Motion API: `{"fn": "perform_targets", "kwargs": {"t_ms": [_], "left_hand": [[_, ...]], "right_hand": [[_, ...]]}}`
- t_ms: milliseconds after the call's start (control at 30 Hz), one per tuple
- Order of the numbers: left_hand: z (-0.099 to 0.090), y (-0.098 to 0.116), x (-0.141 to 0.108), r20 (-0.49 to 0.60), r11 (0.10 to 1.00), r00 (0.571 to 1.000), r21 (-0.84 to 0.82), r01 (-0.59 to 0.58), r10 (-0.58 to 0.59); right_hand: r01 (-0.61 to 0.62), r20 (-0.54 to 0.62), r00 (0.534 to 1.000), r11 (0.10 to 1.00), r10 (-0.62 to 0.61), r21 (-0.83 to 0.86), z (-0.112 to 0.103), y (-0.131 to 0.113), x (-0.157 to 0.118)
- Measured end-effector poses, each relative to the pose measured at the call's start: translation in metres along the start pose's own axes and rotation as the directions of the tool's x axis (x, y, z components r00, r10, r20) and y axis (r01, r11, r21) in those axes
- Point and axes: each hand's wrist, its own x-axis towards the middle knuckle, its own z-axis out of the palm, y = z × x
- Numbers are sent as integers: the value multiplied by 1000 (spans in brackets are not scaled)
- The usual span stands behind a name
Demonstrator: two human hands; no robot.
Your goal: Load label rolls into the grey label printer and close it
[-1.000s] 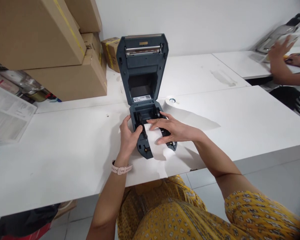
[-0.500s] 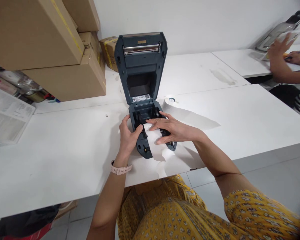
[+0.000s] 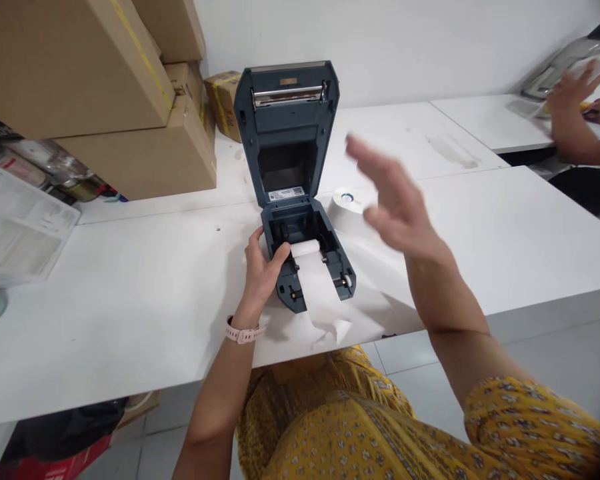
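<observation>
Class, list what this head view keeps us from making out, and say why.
In the head view:
Right hand: finger details lost to blur.
Label in the open device: print too small to read.
Device's left wall: partly hidden by the left hand.
Large cardboard box: cut off by picture edges.

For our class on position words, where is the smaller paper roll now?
In the head view, the smaller roll sits near the centre, inside the open machine, just right of the left hand.
</observation>
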Motion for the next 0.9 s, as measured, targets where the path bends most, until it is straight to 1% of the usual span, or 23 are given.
{"fn": "perform_targets", "kwargs": {"t_ms": [33,67,100,133,167,200,233,300,367,400,433,467,533,600,633,700,733,800,867,900], "left_hand": [[0,2,0,10,1000,1000,16,5,-5],[-1,4,-1,5,999,1000,53,-10,10],[-1,7,-3,-10,993,999,109,-51,52],[-1,11,-6,-31,977,992,178,-117,125],[-1,16,-10,-41,947,975,248,-204,221],[0,20,-16,-27,902,946,309,-300,324],[0,24,-23,19,847,908,352,-398,418],[3,29,-43,177,729,816,373,-573,551],[7,30,-68,335,626,710,335,-704,620],[9,29,-81,382,581,663,319,-749,644],[11,29,-94,393,548,637,326,-771,663],[12,28,-106,390,523,624,343,-781,677],[14,29,-127,371,502,616,362,-785,695],[14,31,-142,344,508,603,332,-795,719],[14,33,-149,334,512,591,299,-805,734],[12,38,-158,316,517,563,224,-826,763],[11,39,-161,305,520,554,190,-833,775],[9,42,-165,275,535,553,143,-833,787],[8,40,-168,221,565,572,102,-819,790],[8,38,-168,183,587,592,87,-805,785]], "right_hand": [[23,-115,993,998,-29,-55,-3,3,20],[32,-201,978,992,-56,-122,-4,7,42],[50,-243,966,984,-92,-173,-4,14,65],[59,-217,971,979,-102,-193,-2,20,85],[49,-185,979,979,-87,-198,1,26,104],[8,-148,988,974,-43,-228,3,31,118],[-12,-120,993,965,-20,-262,6,33,127],[-23,-121,992,939,-20,-343,11,27,128],[6,-169,982,913,-82,-409,13,12,110],[18,-192,975,901,-112,-432,14,3,96],[33,-209,968,892,-142,-450,14,-6,78],[54,-211,963,886,-168,-460,15,-14,59],[122,-172,961,891,-216,-438,20,-27,18],[179,-94,969,911,-229,-370,30,-33,-23],[184,-65,974,922,-218,-340,36,-34,-42],[154,-30,985,939,-171,-307,48,-34,-74],[135,-21,989,941,-149,-310,54,-33,-88],[112,-15,992,937,-124,-331,63,-32,-107],[94,-28,993,934,-110,-345,69,-31,-117],[80,-42,994,936,-100,-342,71,-30,-119]]}}
